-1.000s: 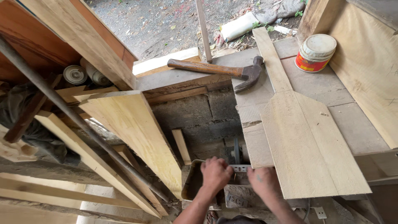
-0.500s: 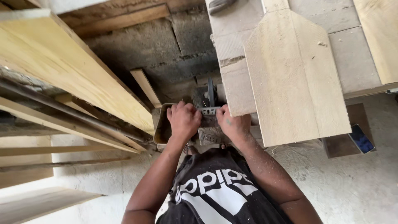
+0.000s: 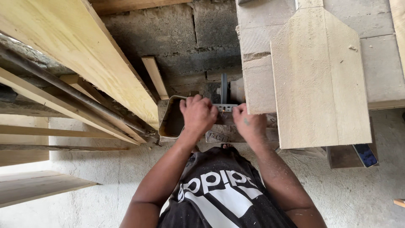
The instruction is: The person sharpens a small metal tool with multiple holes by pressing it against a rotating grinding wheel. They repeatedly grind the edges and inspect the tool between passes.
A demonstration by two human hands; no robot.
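Both hands work low at the edge of the tabletop (image 3: 261, 38): the left hand (image 3: 198, 115) is curled shut over one end of a small grey metal piece (image 3: 225, 108), and the right hand (image 3: 249, 122) pinches its other end. A paddle-shaped wooden board (image 3: 320, 80) lies just beside the right hand, with a dark open container (image 3: 171, 122) beside the left.

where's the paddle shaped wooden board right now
In the head view the paddle-shaped board lies flat on the concrete bench at upper right, its wide end overhanging the edge just right of the right hand.
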